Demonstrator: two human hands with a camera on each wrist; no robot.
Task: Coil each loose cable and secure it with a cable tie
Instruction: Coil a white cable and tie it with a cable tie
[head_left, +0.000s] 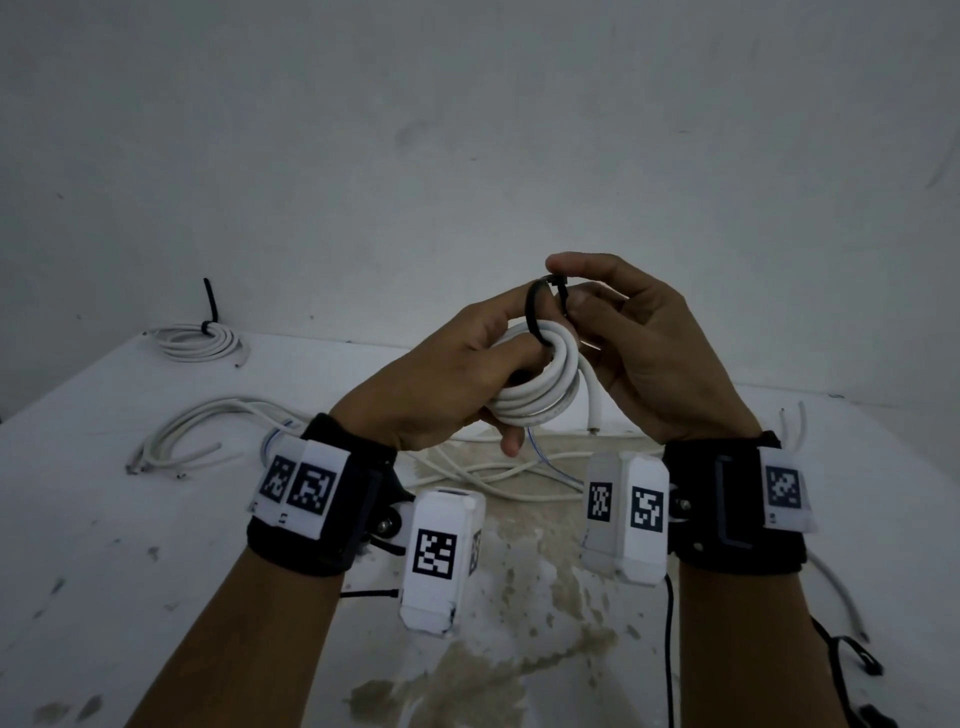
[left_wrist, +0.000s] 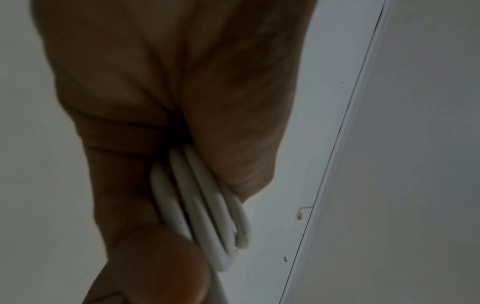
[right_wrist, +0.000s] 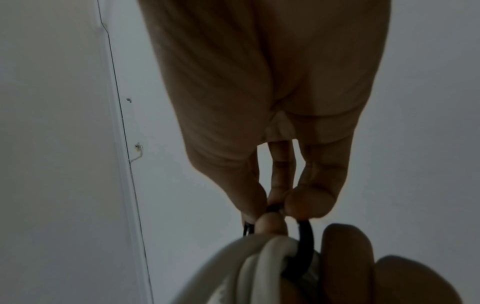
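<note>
Above stained table (head_left: 156, 519), left hand (head_left: 441, 374) grips smooth white coil (head_left: 545, 384); right hand (head_left: 639, 343) pinches black tie loop (head_left: 532, 312).

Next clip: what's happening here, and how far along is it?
A person is bundling white cables over a table. The left hand grips a coiled cable in the air, while the right hand pinches a black tie looped around the coil, not yet pulled tight. One tied coil already lies at the table's far left. Loose cables still lie on the table, uncoiled.
</note>
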